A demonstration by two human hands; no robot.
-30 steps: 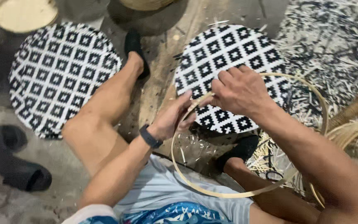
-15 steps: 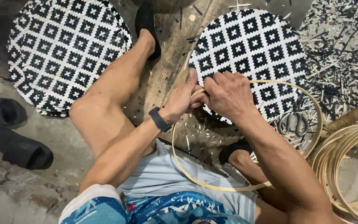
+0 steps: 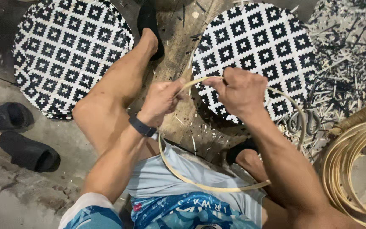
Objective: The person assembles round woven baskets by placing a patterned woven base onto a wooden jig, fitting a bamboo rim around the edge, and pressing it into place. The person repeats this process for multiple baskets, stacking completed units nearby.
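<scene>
I hold a thin bamboo hoop (image 3: 217, 186) bent into a ring over my lap. My left hand (image 3: 162, 99) pinches the strip near the top of the ring, thumb up. My right hand (image 3: 240, 91) grips the same strip a little to the right, fingers curled over it. The hoop's far arc runs behind my right wrist. Under my hands lies a round black-and-white woven mat (image 3: 259, 51) on wooden planks. A dark band sits on my left wrist (image 3: 142, 126).
A second round black-and-white woven mat (image 3: 68, 55) lies at the left past my knee. Two dark slippers (image 3: 18, 135) rest on the concrete at far left. A stack of bamboo rings (image 3: 356, 169) sits at right, with bamboo shavings (image 3: 348, 55) and scissors (image 3: 303, 121) nearby.
My hands have drawn close together on the top of the hoop and lifted slightly. The view has tilted nearer to my lap.
</scene>
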